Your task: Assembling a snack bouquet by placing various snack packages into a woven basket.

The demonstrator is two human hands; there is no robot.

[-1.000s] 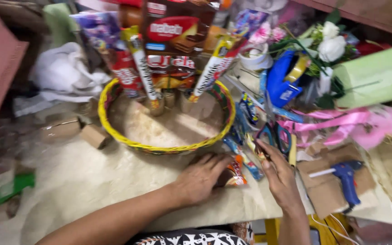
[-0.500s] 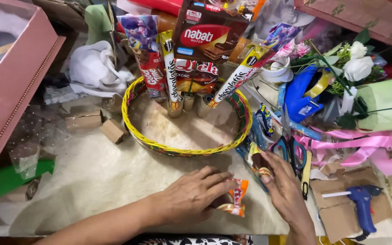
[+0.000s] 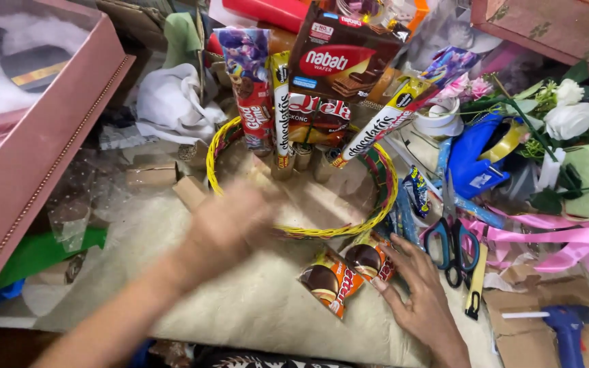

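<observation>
A round yellow wicker basket [image 3: 219,136] stands mid-table, with several snack packs and wafer boxes propped upright along its far rim on cardboard tubes. My left hand [image 3: 230,225], blurred, hovers over the basket's near left rim, fingers apart and nothing in it. My right hand [image 3: 417,289] lies flat on the table at the lower right, fingertips touching an orange-brown snack packet [image 3: 369,259]. A second matching packet [image 3: 328,281] lies just left of it, apart from both hands.
Black-handled scissors [image 3: 452,247] lie right of my right hand. A blue glue gun [image 3: 567,327] rests on cardboard at the lower right. Pink ribbon [image 3: 547,238], white flowers [image 3: 568,112] and a blue tape dispenser [image 3: 475,160] crowd the right. A pink box [image 3: 42,146] fills the left edge.
My left hand let go of the snack packets near the table's front and swung up toward the basket's left rim. My right hand shifted left onto the packets. The camera tilted.
</observation>
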